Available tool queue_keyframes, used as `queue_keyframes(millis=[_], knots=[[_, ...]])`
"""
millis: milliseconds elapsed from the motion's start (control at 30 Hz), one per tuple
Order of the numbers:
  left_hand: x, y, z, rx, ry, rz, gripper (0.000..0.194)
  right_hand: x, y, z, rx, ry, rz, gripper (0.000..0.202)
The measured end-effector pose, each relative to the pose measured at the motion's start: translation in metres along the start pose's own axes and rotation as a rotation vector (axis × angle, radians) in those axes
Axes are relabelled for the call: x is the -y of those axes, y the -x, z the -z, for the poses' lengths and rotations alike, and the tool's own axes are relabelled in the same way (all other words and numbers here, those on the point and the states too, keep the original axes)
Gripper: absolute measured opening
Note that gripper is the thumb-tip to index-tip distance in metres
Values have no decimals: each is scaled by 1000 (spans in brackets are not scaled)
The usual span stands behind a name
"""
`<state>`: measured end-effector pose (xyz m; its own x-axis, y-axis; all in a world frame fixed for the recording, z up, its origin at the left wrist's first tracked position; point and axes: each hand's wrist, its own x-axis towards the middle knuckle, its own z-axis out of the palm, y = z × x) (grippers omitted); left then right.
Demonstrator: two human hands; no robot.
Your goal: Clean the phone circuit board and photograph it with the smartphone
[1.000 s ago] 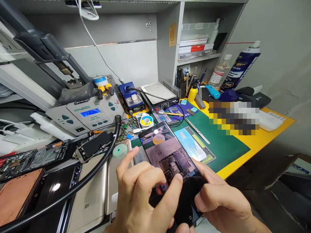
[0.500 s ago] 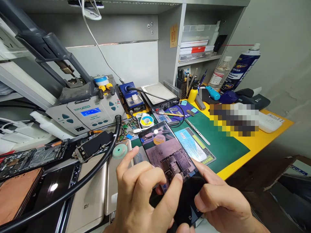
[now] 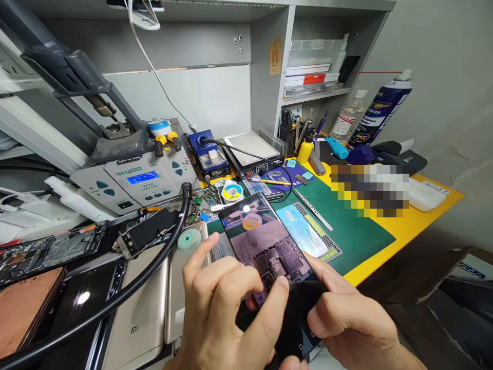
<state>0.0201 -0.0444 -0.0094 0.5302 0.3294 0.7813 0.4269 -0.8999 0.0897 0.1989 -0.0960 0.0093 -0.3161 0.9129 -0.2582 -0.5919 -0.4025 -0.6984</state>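
A dark smartphone (image 3: 252, 239) is tilted up in front of me, its lit screen showing a close-up of a circuit board. My right hand (image 3: 356, 318) grips the lower right side of it, thumb over the front edge. My left hand (image 3: 223, 313) is over the lower left of the phone. One of its fingertips touches the screen on the board picture, the little finger sticks out, and the other fingers bend loosely without holding anything. The phone's lower left edge is hidden behind this hand.
A green mat (image 3: 362, 241) lies on the yellow desk with tweezers (image 3: 314, 209) and a blue packet (image 3: 300, 231). At left, a black hose (image 3: 142, 282) crosses several phones near a soldering station (image 3: 142, 177). A spray can (image 3: 381, 113) stands at the back right.
The view has shifted very slightly. Both hands and the phone stay in the same pose, and the fingertip remains on the screen.
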Motion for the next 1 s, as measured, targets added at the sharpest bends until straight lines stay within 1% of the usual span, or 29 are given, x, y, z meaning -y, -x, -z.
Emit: queue_keyframes(millis=[100,433,633,833,1000], knots=[[0,-1,0,-10,5,12,39,1,0,-1,-3,2,-1,85],[1,0,1,20,11,-5,35,0,0,1,-27,9,-6,83],[1,0,-1,-7,15,7,33,0,-1,1,-24,10,-2,86],[2,2,0,20,9,-12,34,3,0,1,-8,38,-26,83],[2,3,1,20,12,-4,36,4,-1,0,-9,44,-22,82]])
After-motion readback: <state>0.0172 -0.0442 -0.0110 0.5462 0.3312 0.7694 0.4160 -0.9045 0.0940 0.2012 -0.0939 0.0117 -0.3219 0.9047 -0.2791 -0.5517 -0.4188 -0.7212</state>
